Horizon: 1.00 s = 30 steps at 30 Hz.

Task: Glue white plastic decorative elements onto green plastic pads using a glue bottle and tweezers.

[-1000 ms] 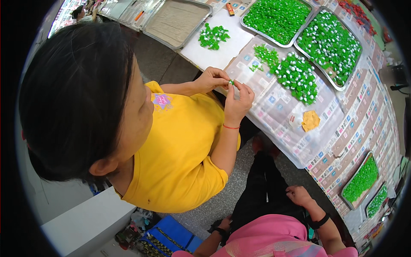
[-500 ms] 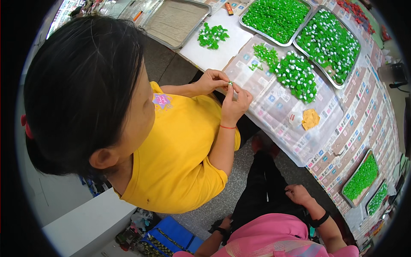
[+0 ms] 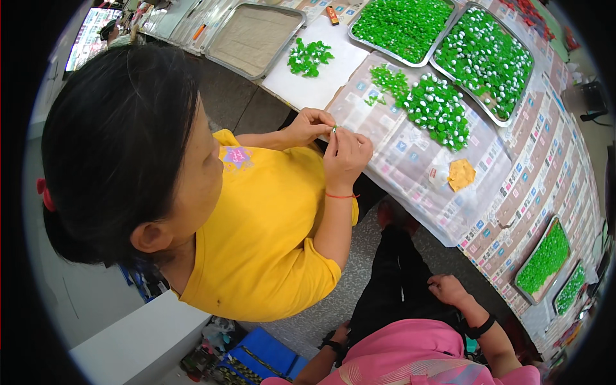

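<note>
Logging remotely: my right hand (image 3: 450, 290), fingers curled in beside black trousers (image 3: 384, 282); my left hand (image 3: 340, 333), fingers unreadable; small green piece (image 3: 333, 129), pinched in a co-worker's hands (image 3: 347, 154) near the tabletop (image 3: 410, 172), could drop if that pinch slips.

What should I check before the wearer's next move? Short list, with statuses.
1. Right hand off the table: ok, resting at the black trousers.
2. Left hand empty: cannot tell, partly hidden low beside the leg.
3. Black wristband on the right wrist: ok.
4. Co-worker's hands free: not ok, pinching a small piece.
5. Green-and-white pieces all in trays: not ok, a heap lies loose on the clear sheet.
</note>
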Tool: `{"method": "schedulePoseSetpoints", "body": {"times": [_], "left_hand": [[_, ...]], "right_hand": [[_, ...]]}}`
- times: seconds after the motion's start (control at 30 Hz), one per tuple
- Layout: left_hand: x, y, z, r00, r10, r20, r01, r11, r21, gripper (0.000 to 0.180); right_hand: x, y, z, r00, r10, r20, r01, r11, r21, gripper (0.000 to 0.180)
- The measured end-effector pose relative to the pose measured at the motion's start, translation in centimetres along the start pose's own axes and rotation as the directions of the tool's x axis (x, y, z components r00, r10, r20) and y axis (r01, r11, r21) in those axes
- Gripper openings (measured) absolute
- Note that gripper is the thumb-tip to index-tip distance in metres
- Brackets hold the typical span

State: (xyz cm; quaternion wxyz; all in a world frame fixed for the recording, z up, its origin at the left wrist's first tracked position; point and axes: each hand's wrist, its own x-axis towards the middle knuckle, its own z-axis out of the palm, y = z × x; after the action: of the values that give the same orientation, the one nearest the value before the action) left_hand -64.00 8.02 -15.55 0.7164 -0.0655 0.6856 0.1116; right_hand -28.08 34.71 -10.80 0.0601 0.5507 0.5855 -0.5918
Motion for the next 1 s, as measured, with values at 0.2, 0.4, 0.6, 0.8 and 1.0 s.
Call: {"method": "schedulePoseSetpoints", "body": {"times": [0.2,0.4,0.6,0.8,1.0], "left_hand": [[-0.8,1.0,0.2,0.999,0.030,0.022,-0.033,0.993,0.110,0.035],[0.1,0.1,-0.6,0.999,0.035,0.041,-0.041,0.984,0.174,0.037],[-0.1,0.6,-0.1,0.988,-0.150,-0.024,0.146,0.980,-0.135,0.036],[-0.8,2.1,0.5,0.991,-0.137,-0.003,0.134,0.976,-0.173,0.035],[-1.7,3.5,0.8,1.000,0.011,-0.002,-0.011,1.000,-0.015,0.036]], "right_hand": [[-0.2,0.2,0.2,1.000,0.000,-0.007,0.000,1.000,0.019,0.021],[-0.4,1.8,1.0,0.999,0.020,0.030,-0.020,1.000,-0.015,0.022],[-1.1,4.1,2.3,0.982,0.069,0.177,-0.035,0.982,-0.187,0.033],[-1.2,5.0,3.2,0.955,0.102,0.277,-0.045,0.978,-0.205,0.039],[-1.3,4.9,3.2,0.950,0.104,0.294,-0.053,0.983,-0.177,0.039]]}}
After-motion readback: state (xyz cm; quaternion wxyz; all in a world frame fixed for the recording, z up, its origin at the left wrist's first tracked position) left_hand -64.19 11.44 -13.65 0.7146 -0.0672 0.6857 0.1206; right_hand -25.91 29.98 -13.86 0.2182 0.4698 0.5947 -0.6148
